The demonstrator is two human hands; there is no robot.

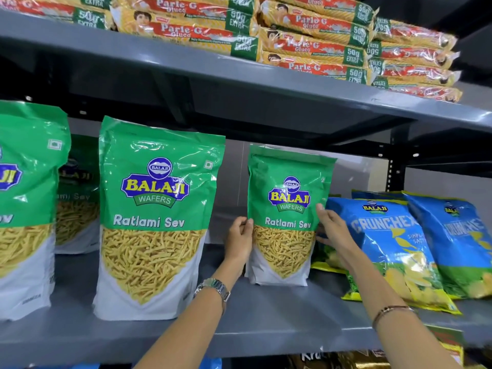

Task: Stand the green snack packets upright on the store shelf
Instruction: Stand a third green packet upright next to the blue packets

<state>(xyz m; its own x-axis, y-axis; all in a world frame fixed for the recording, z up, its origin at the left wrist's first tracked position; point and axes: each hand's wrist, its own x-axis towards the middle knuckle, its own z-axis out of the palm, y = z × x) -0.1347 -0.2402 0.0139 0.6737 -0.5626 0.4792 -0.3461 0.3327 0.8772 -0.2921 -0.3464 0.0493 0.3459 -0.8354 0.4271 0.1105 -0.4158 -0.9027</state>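
Observation:
A green Ratlami Sev packet (286, 209) stands upright toward the back of the grey middle shelf (266, 315). My left hand (238, 241) pinches its left edge and my right hand (331, 227) holds its right edge. A larger-looking green packet (157, 217) stands upright nearer the front to the left. Another green packet (24, 203) stands at the far left, cut off by the frame. Between those two, a further green packet (77, 203) shows behind them, mostly hidden.
Blue Crunchex chip bags (394, 249) lean back on the shelf right of my right hand, one touching my wrist. Stacked Parle-G biscuit packs (306, 43) fill the upper shelf. A black shelf upright (394, 166) stands at the back right. More packets show on the shelf below.

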